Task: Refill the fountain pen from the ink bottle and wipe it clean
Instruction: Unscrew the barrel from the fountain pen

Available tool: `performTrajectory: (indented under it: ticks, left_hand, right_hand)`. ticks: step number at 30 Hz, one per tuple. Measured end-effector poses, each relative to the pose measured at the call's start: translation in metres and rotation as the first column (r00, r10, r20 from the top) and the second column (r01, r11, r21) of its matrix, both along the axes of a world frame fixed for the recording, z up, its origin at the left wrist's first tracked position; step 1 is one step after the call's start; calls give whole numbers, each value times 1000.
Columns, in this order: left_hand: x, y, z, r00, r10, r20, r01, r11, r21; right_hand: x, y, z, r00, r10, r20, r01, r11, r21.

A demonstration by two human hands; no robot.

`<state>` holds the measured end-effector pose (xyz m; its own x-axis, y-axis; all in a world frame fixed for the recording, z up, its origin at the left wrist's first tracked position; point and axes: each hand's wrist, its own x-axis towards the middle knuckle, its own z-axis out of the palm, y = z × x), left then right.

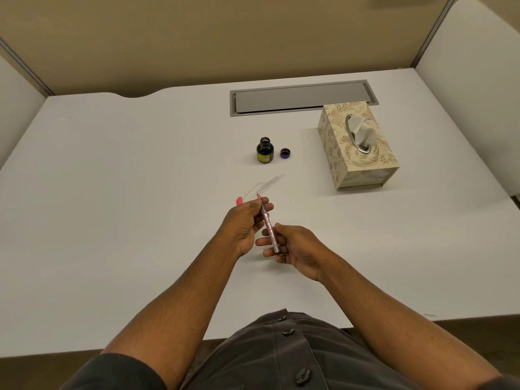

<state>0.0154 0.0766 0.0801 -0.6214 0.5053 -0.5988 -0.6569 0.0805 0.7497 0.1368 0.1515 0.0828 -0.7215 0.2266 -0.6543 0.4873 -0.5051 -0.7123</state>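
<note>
Above the white desk I hold a slim pink fountain pen between both hands. My left hand pinches its upper end near the tip, and a second pink piece sticks out past that hand's fingers. My right hand grips the pen's lower end. The open ink bottle, dark with a yellow label, stands farther back at the middle of the desk. Its blue cap lies just to its right.
A floral tissue box with a tissue sticking out stands at the right. A grey cable hatch is set into the desk behind it. A clear plastic strip lies just beyond my hands. Partition walls enclose the desk.
</note>
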Motion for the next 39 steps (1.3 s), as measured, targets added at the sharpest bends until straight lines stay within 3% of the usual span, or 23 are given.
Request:
performTrajectory:
  ticks: [3,22,39]
  left_hand:
    - [0,0,-1,1000,6,0,-6,1000,-20]
    - [1,-2,-1,1000,16,-3,-16,999,-28]
    - [-16,-5,5,996,91,4,-90,994,-64]
  right_hand:
    - [0,-1,0,1000,25,3,-25,997,69]
    - [1,-3,0,1000,3,-19,-1,997,72]
    - [10,-5,-4,991,136,10,-136,986,100]
